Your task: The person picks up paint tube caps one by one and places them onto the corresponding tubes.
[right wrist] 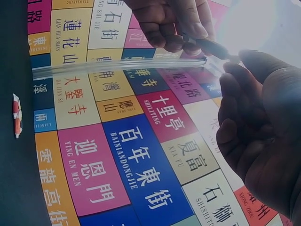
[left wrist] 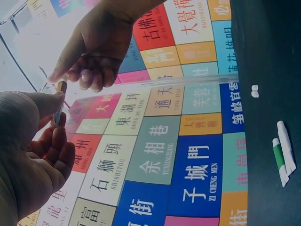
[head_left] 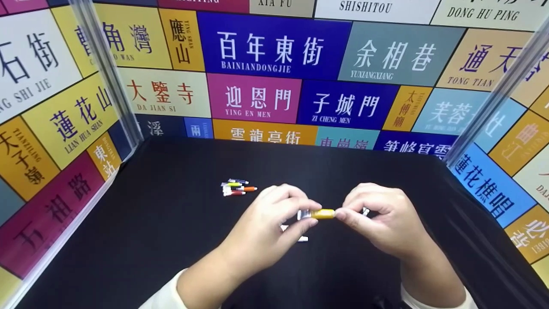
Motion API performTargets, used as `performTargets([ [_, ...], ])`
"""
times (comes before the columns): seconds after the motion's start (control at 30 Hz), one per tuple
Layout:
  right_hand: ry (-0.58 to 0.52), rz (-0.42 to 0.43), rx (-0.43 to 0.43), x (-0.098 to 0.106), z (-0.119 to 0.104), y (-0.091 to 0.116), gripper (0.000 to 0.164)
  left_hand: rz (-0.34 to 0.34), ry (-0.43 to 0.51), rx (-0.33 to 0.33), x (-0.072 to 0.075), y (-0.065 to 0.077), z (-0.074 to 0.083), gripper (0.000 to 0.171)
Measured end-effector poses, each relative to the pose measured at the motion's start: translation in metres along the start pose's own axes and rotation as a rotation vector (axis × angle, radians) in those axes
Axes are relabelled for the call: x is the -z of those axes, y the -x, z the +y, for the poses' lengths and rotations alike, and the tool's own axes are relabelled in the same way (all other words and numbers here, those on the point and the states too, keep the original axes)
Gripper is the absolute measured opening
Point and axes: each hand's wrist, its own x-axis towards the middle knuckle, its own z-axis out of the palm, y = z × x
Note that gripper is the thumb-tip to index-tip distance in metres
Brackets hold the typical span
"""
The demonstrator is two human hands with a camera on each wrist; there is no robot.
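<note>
The left hand pinches the flat, silvery-white end of a slim yellow paint tube; the right hand pinches its opposite tip. The tube is suspended above the black desk.

Black table, multicoloured panels behind it, lettered in Chinese; see-through corner posts

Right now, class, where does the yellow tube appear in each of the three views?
Head: yellow tube, right of and below centre, between the left hand and right hand.
Left wrist: yellow tube, far left, above the middle, between both hands.
Right wrist: yellow tube, upper right, looking dark, between both hands.
Shared landmark: the SHISHITOU sign, partly cut off in the head and right wrist views.
</note>
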Motion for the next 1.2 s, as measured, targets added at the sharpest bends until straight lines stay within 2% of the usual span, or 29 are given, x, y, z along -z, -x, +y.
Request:
performTargets([
  [0.27, 0.022, -0.002, 0.022, 0.001, 0.001, 0.0, 0.029, 0.014, -0.006, 0.007, 0.001, 0.0, 0.0, 0.021],
  [0.4, 0.044, 0.007, 0.0, 0.003, 0.0, 0.0, 0.025, 0.023, -0.011, 0.02, 0.001, 0.0, -0.001, 0.021],
  [0.53, 0.045, 0.026, 0.006, 0.003, -0.004, -0.002, 0.037, 0.033, -0.012, 0.045, 0.0, 0.0, -0.002, 0.021],
  [0.63, 0.02, 0.04, 0.053, 0.001, -0.006, -0.003, 0.044, 0.038, -0.023, 0.062, 0.001, -0.001, -0.002, 0.022],
  [0.9, -0.024, 0.05, 0.165, -0.003, -0.01, -0.007, 0.024, 0.061, -0.024, 0.062, 0.001, -0.001, -0.002, 0.022],
  [1.07, -0.028, 0.04, 0.175, -0.005, -0.008, -0.008, 0.021, 0.064, -0.022, 0.055, 0.0, 0.0, -0.002, 0.022],
  [1.2, -0.016, 0.029, 0.158, -0.006, -0.006, -0.007, 0.026, 0.064, -0.023, 0.053, 0.0, 0.0, -0.002, 0.022],
])
